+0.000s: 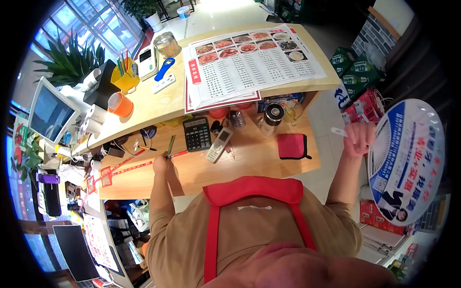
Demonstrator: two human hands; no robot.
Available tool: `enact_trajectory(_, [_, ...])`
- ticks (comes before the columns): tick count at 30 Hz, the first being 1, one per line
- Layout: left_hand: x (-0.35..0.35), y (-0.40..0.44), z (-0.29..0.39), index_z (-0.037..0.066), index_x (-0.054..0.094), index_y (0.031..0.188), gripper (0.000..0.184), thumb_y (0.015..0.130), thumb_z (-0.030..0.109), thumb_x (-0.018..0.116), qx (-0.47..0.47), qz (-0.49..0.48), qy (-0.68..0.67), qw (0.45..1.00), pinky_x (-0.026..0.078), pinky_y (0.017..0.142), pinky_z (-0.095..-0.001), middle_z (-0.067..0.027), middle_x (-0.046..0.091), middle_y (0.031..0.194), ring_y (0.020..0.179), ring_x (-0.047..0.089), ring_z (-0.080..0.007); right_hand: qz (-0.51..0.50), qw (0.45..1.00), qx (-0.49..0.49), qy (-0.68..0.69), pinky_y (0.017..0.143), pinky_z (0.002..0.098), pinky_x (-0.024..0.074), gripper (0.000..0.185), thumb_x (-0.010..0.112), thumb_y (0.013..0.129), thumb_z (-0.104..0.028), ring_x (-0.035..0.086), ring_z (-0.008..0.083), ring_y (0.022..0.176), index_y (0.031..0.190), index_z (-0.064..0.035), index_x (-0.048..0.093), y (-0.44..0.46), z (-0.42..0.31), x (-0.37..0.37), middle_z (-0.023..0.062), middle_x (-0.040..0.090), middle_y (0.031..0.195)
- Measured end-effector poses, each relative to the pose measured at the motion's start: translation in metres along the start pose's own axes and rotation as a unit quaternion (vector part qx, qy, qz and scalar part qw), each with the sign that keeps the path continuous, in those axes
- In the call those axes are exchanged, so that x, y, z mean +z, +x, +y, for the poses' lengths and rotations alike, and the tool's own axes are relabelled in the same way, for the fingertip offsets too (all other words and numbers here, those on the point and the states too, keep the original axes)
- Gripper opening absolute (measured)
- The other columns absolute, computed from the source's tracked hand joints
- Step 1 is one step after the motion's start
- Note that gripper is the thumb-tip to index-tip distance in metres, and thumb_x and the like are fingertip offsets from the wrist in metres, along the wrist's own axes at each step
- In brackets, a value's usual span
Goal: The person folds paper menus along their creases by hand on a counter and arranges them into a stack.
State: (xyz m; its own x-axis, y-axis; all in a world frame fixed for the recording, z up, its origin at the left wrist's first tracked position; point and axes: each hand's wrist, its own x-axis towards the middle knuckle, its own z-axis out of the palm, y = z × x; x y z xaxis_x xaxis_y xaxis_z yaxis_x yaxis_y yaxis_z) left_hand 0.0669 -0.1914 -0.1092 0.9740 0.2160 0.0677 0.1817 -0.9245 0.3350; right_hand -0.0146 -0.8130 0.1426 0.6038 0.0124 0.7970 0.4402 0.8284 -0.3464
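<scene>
My left hand [162, 165] is closed at the left part of the wooden desk, and thin green pencils [170, 145] stick up from it. Red-and-white handles with red mesh heads, like fly swatters [106, 176], run along the desk beside and under that hand. Out to the right, my right hand [360, 138] is raised and wrapped round the handle of a plastic hand fan [406, 163] printed with blue and red lettering. To the right of my left hand are a black calculator [197, 134] and a white remote control [219, 144].
Menu sheets [254, 67] cover the raised counter [307, 86]. Below it stand a glass flask [272, 118] and a red pouch [292, 146]. A yellow pencil holder [126, 76], an orange cup [120, 104] and a monitor [51, 110] line the left. Green crates [360, 72] are stacked at right.
</scene>
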Motion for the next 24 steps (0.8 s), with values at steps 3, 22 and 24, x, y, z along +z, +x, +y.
enact_trajectory(3, [0.004, 0.008, 0.0, 0.012, 0.061, 0.086, 0.013, 0.076, 0.019, 0.056, 0.005, -0.006, 0.001, 1.0, 0.046, 0.065, -0.0455, -0.018, 0.062, 0.079, 0.078, 0.059, -0.0395, 0.181, 0.837, 0.107, -0.505, 0.047, 0.0228, 0.035, 0.021, 0.062, 0.082, -0.018, 0.046, 0.0088, 0.048, 0.067, -0.0095, 0.05, -0.042, 0.021, -0.033, -0.0011, 0.052, 0.057])
enact_trajectory(22, [0.027, 0.023, -0.008, 0.005, 0.062, 0.086, 0.017, 0.08, 0.016, 0.051, -0.024, -0.008, 0.03, 0.999, 0.047, 0.07, -0.0471, -0.0222, 0.063, 0.082, 0.081, 0.06, -0.04, 0.077, 0.985, 0.021, -0.153, 0.047, 0.0182, 0.0367, 0.01, 0.066, 0.077, -0.011, 0.047, 0.0043, 0.05, 0.076, -0.0028, 0.061, 0.002, 0.022, -0.022, -0.0014, 0.056, 0.063])
enact_trajectory(24, [0.031, 0.024, -0.012, 0.005, 0.062, 0.086, 0.016, 0.08, 0.016, 0.051, -0.02, -0.001, 0.031, 0.999, 0.047, 0.07, -0.0468, -0.0216, 0.063, 0.081, 0.08, 0.06, -0.0399, 0.139, 0.959, -0.047, -0.243, 0.048, 0.0186, 0.0364, 0.008, 0.064, 0.077, -0.008, 0.048, 0.0047, 0.052, 0.073, -0.0037, 0.059, -0.019, 0.035, -0.049, -0.0014, 0.056, 0.063])
